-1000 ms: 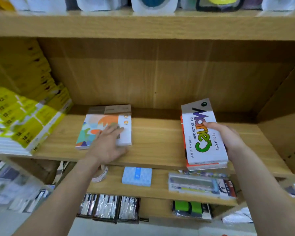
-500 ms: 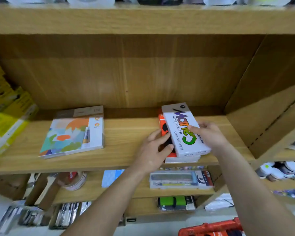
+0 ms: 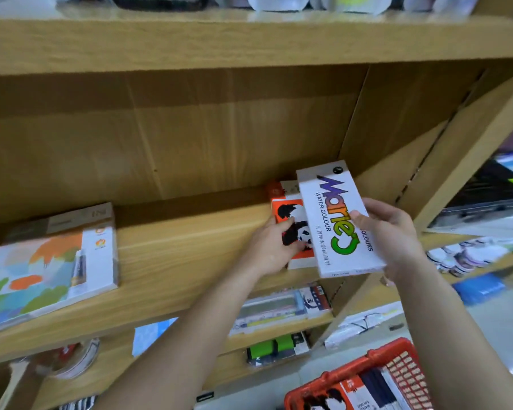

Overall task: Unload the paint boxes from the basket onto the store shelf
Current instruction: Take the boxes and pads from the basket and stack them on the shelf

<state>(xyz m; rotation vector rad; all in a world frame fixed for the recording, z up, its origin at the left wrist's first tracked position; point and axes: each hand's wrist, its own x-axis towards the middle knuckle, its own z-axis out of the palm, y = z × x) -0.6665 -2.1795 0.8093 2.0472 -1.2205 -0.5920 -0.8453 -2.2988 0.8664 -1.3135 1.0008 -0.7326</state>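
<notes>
A white "Marie's Water Colour" paint box (image 3: 338, 220) is tilted above the wooden shelf (image 3: 190, 261), gripped at its right edge by my right hand (image 3: 388, 235). Under it lies an orange paint box with a panda (image 3: 290, 229) on a white box; my left hand (image 3: 271, 247) presses on the panda box with fingers on its top and left side. The red basket (image 3: 353, 371) sits at the bottom right with more paint boxes (image 3: 367, 389) inside.
A colourful flat paint set (image 3: 51, 264) lies at the shelf's left. The shelf's right wall (image 3: 397, 149) stands close behind the boxes. Lower shelves hold a blue packet (image 3: 151, 332), pen packs (image 3: 282, 306) and a green item (image 3: 276, 347). An upper shelf (image 3: 249, 39) runs overhead.
The view swung right and down, bringing the red basket into sight. My left hand left the colourful set and came onto the panda box; the white box has lifted and shifted right off the stack.
</notes>
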